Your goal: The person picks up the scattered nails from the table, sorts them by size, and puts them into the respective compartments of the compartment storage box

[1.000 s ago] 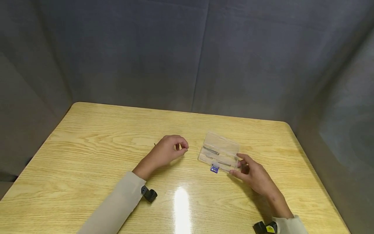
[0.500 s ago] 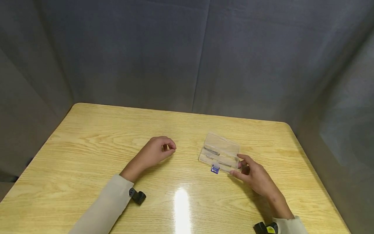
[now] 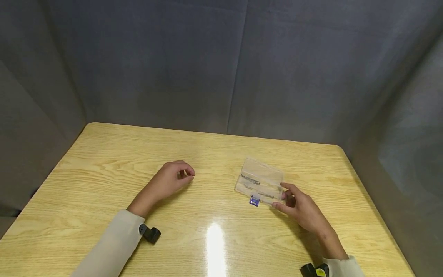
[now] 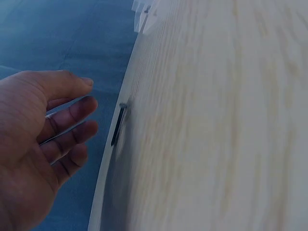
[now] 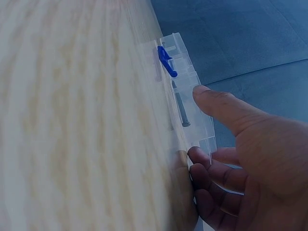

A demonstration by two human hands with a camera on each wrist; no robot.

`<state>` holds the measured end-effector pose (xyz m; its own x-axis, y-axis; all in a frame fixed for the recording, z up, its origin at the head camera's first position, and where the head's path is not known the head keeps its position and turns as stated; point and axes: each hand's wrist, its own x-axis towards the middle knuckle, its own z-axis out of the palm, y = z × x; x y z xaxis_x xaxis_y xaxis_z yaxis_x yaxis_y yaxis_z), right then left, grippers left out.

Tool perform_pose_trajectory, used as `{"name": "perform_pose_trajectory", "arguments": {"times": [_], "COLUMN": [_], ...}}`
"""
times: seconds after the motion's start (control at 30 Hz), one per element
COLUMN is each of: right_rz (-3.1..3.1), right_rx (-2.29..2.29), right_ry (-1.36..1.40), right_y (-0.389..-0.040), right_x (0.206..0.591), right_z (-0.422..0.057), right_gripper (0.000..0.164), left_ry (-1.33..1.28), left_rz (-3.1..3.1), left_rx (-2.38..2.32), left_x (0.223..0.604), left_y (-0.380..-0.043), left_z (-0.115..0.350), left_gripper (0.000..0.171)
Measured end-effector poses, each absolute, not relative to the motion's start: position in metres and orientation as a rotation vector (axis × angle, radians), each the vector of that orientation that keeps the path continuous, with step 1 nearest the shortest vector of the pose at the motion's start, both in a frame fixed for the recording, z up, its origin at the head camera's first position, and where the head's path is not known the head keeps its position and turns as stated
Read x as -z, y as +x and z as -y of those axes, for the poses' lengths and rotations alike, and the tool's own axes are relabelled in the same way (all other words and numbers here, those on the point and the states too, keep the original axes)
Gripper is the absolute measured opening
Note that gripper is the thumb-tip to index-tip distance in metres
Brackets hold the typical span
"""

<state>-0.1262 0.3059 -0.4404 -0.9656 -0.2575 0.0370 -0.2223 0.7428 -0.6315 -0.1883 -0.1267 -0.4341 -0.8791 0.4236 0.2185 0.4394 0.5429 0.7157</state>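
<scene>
A clear plastic box [image 3: 261, 171] lies on the table with its lid folded back and a blue latch [image 3: 254, 200] at its front edge. Several metal nails [image 3: 250, 179] lie in its compartments; one nail [image 5: 182, 109] shows through the wall in the right wrist view. My right hand [image 3: 301, 207] grips the box's right end between thumb and fingers. Left of the box, my left hand [image 3: 171, 180] hovers low over the table, fingers loosely curled around nothing. Just beyond those fingertips, a dark nail [image 4: 118, 124] lies on the table in the left wrist view; the head view hides it behind the hand.
The wood-grain table [image 3: 121, 154] has rounded far corners, and a dark grey curtain [image 3: 173, 77] hangs behind and at both sides. A bright light reflection [image 3: 216, 246] crosses the front middle of the tabletop.
My left hand has moved left, away from the box, and now covers the spot where a thin dark tip showed behind it. The right hand and the box have stayed put.
</scene>
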Motion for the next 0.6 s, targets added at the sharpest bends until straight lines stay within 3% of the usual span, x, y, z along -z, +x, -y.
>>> {"name": "perform_pose_trajectory", "arguments": {"times": [0.6], "right_rz": [-2.871], "right_rx": [1.041], "right_ry": [-0.394], "right_y": [-0.126], "right_x": [0.44], "right_z": [-0.305], "right_gripper": [0.073], "left_ry": [-0.752], "left_rz": [2.809], "left_rx": [0.966], "left_x": [0.444], "left_y": [-0.19], "left_z": [0.141], "left_gripper": [0.008]}}
